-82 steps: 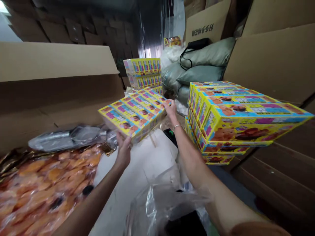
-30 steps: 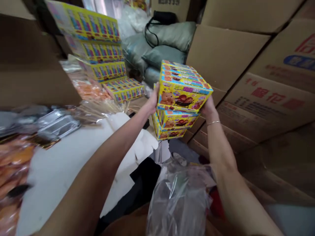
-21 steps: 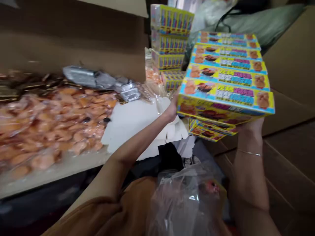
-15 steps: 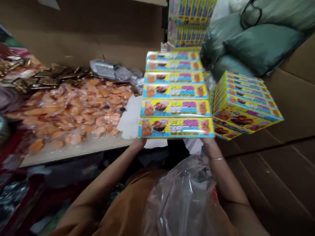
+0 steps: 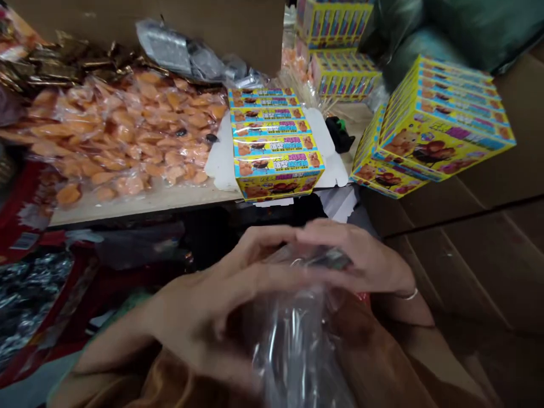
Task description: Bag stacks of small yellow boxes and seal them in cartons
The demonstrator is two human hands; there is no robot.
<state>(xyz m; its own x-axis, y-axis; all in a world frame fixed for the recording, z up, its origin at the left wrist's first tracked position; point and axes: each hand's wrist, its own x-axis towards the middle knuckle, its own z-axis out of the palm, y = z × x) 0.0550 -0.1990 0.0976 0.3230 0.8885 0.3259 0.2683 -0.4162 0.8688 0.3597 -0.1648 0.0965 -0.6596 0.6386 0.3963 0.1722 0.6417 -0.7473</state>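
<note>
Both hands are over a clear plastic bag point(image 5: 293, 345) that lies against my body. My left hand point(image 5: 225, 289) is blurred, its fingers curved round the left and top of the bag. From the right, my right hand point(image 5: 357, 255) has its fingers closed on the bag's upper end, touching my left fingertips. In front of the hands, a row of yellow and blue boxes point(image 5: 278, 147) stands at the table's front edge on a white cardboard sheet point(image 5: 221, 164). Neither hand touches the boxes.
Orange wrapped pieces point(image 5: 123, 130) cover the table's left part. Brown and silver packets lie behind them. Stacked yellow boxes point(image 5: 446, 119) stand at the right, more boxes point(image 5: 346, 73) behind. A red container point(image 5: 29, 226) is at the lower left.
The row of boxes has been set down on the white cardboard and let go. Both hands have come back towards my body and onto the plastic bag. The view has tilted down.
</note>
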